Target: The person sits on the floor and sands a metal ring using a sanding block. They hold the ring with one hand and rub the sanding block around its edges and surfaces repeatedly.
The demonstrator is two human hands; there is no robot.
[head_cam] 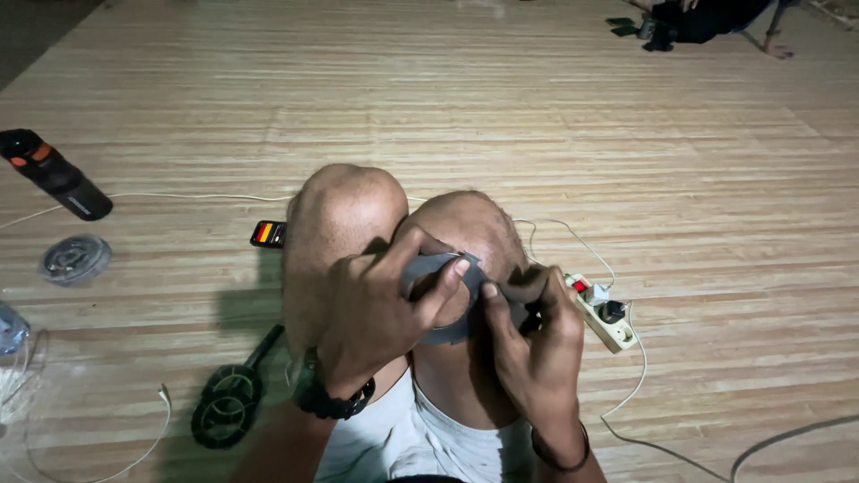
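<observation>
Bamboo matting spreads under my knees, against which my left hand and right hand both pinch a grey tape roll, and I judge a loosened grip could drop it.

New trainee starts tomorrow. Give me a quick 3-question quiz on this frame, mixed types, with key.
1. True or false: both hands, left hand and right hand, grip the grey tape roll.
2. The power strip lies on the person's: A) left B) right
3. What lies on the floor just left of the knees, below the watch?

Key: 1 true; 2 B; 3 a black racket-shaped tool.
</observation>
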